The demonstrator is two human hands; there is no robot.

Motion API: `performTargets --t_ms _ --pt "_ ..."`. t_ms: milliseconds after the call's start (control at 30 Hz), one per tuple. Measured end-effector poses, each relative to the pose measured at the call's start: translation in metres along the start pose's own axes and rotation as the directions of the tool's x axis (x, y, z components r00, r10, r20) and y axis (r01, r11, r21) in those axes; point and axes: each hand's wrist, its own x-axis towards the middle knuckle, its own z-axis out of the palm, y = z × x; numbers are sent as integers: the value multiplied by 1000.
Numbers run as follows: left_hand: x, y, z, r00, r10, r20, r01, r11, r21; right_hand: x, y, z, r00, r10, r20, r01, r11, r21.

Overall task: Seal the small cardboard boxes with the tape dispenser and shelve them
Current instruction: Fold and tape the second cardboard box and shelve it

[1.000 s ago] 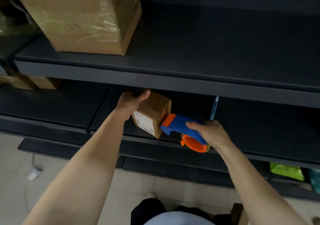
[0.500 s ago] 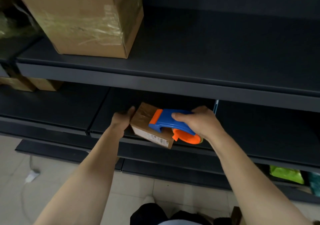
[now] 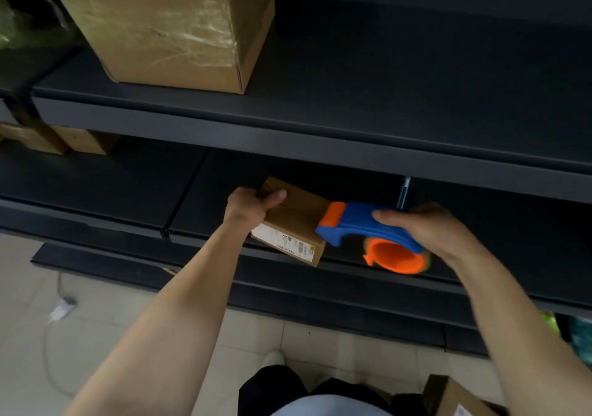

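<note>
The left hand [image 3: 250, 205] gripped the far left end of the small cardboard box [image 3: 294, 220], with the thumb laid across its top face; the fingers were hidden behind the box. The right hand [image 3: 429, 229] was closed round the blue handle of the tape dispenser [image 3: 362, 226], thumb on top, with the other fingers concealed beneath the handle and blurred. The dispenser's orange core [image 3: 392, 257] was also smeared at its lower rim, and any tape on it could not be made out.

The orange nose of the dispenser touched the right edge of the box's top face. The box thus lay between the two hands, tilted, with its white label [image 3: 283, 243] (print illegible) on the near side face. It sat at the front lip of the lower shelf [image 3: 96, 188]; whether it rested on the shelf or was held just clear of it could not be determined.

A thin blue upright object [image 3: 404, 191] had its lower end behind the dispenser and could not be identified. On the upper shelf [image 3: 384, 104] stood a large carton [image 3: 166, 24], its top cut off by the frame, with crinkled clear tape on its face. Further cartons [image 3: 64, 141] at the far left were half hidden under that shelf. A second box [image 3: 458, 398] was cut off at the bottom right corner, near the tiled floor [image 3: 32, 287].
</note>
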Motion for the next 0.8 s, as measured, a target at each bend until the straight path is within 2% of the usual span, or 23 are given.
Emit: performTargets --t_ms 133,400,467,533,567,600,667,733,800 --pt "0 -1 1 1000 0 -1 0 1000 -2 -12 33 -34 998 61 -23 -63 996 -57" --pt "-3 0 3 1000 -3 -14 3 1000 9 9 18 0 1000 11 -10 -13 963 -268" --pt "-4 1 3 1000 -1 -14 1 1000 8 8 8 10 997 -68 -21 51 889 -455" --pt "-4 2 3 1000 2 -9 -2 1000 -1 3 4 25 978 -208 -27 128 692 -710" --pt "-4 1 2 1000 0 -5 0 1000 -7 -1 8 31 965 -255 -61 121 642 -757" --pt "-4 0 2 1000 -3 -9 3 1000 -21 -2 14 35 955 -274 -114 94 645 -759" --pt "-3 0 3 1000 -3 -9 3 999 -35 -4 35 31 926 -239 -291 -22 736 -676" --pt "-5 1 3 1000 -7 -8 7 1000 -29 5 66 22 855 -231 -464 -126 776 -618" --pt "-7 2 3 1000 0 -10 0 1000 -24 22 94 15 796 -205 -569 -193 806 -560"
